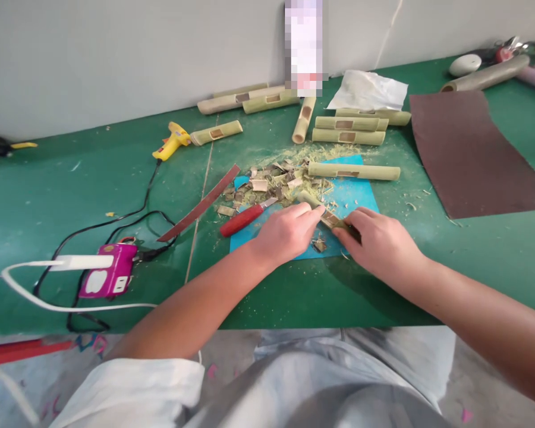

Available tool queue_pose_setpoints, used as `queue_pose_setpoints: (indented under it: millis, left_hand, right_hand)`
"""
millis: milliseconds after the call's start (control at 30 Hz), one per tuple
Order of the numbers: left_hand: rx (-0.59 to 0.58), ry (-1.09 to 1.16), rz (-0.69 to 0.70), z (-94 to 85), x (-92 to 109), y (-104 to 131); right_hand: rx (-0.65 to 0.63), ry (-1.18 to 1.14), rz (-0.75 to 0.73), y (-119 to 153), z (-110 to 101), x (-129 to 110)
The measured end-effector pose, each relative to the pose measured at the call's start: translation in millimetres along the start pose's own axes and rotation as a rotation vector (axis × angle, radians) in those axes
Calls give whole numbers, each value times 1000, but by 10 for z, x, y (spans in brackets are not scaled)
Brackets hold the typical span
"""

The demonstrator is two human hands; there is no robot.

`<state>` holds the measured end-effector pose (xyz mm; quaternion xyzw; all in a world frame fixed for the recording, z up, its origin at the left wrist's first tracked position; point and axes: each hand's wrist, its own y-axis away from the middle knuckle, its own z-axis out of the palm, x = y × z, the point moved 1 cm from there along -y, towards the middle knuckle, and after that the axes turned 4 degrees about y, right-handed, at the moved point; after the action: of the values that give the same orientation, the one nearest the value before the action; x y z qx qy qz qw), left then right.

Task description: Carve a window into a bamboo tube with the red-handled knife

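Between my two hands is a short bamboo tube (330,219) with a rectangular opening cut in its side, held over a blue sheet (353,199). My left hand (290,230) grips its far end, with the fingers closed round it. On the near end, my right hand (377,241) is wrapped with thumb and fingers. A red-handled knife (245,220) lies just left of my left hand. Bamboo chips and shavings (276,178) are heaped behind the hands. Another notched bamboo tube (374,172) rests at the back of the blue sheet.
Several notched bamboo tubes (348,137) lie toward the wall. At left are a yellow glue gun (173,141), a sandpaper strip (205,199) and a purple power adapter (109,270) with looping cables. A large brown sandpaper sheet (472,154) lies at right, near white paper (368,90).
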<state>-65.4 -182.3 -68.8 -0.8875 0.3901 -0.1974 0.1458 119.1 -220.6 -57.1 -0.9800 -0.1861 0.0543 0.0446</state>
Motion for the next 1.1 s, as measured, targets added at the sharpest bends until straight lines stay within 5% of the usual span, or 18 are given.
queue_pose_setpoints:
  millis: [133, 333, 467, 733, 1100]
  left_hand:
    - [-13, 35, -23, -1, -2, -24]
    - [-29, 12, 22, -13, -15, -11]
    - [-19, 67, -6, 4, -22, -28]
    - [243, 386, -193, -56, -155, -104]
    - [222, 354, -100, -46, -119, -49]
  right_hand:
    - [79, 198, -139, 33, 9, -55]
    - [12, 46, -29, 5, 6, -9]
    - [74, 155, -124, 16, 3, -32]
    - [135, 112, -113, 23, 7, -18]
    - [143, 14, -37, 10, -32, 19]
